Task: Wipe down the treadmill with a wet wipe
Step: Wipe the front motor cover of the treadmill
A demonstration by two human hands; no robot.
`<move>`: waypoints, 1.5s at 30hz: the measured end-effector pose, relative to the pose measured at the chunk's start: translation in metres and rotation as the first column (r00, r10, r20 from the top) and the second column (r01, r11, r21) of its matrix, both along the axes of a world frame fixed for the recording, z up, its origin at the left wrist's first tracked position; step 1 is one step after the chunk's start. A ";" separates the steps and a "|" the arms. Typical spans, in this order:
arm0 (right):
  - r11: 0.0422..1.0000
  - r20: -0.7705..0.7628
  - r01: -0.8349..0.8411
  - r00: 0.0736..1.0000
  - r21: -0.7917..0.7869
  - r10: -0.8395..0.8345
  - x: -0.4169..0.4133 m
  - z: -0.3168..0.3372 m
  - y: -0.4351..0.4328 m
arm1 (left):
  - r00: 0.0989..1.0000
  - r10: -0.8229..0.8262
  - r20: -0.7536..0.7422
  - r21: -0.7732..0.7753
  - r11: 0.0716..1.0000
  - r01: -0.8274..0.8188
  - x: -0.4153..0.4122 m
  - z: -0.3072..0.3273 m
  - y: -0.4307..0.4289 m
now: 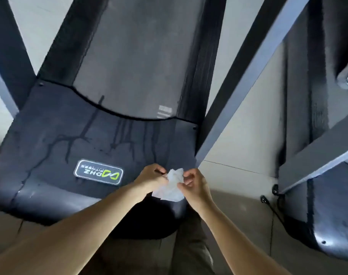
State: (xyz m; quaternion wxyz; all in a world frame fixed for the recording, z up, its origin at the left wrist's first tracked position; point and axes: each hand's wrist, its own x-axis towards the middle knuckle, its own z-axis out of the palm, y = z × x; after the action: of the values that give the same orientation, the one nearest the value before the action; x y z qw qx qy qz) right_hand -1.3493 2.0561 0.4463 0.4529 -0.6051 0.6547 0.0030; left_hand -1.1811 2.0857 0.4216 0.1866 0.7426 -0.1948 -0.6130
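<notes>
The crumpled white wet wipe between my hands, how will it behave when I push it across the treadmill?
The crumpled white wet wipe looks limp, sagging between the left hand and right hand, so it will probably bunch when pushed. It seems thin and may tear.

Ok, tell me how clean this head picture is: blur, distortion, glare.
Head view: wide-angle bend splays the grey uprights outward; soft blur throughout, so the logo badge lettering is fuzzy; pale sheen on the motor cover edge; both hands, left hand and right hand, and the wet wipe show evenly lit.
</notes>
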 end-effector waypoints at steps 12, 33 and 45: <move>0.383 -0.209 -0.905 0.417 -0.184 0.884 -0.020 -0.181 -0.028 | 0.909 0.315 0.274 0.092 0.932 -0.351 -0.047 -0.169 -0.005; 0.497 -0.477 -0.850 0.515 -0.176 0.712 0.103 -0.278 -0.109 | 0.723 -0.179 0.667 0.187 0.980 0.071 0.052 -0.193 0.080; 0.480 -0.517 -0.869 0.469 -0.123 0.716 0.150 -0.285 -0.152 | 0.745 -0.245 0.621 0.275 0.958 0.085 0.054 -0.188 0.059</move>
State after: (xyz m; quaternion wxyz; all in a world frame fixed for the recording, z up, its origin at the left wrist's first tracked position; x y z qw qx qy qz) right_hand -1.1997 1.9043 0.1612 0.1308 -0.9008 0.3529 0.2165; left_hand -1.1274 2.1450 0.2334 -0.0345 0.9046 -0.2406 -0.3502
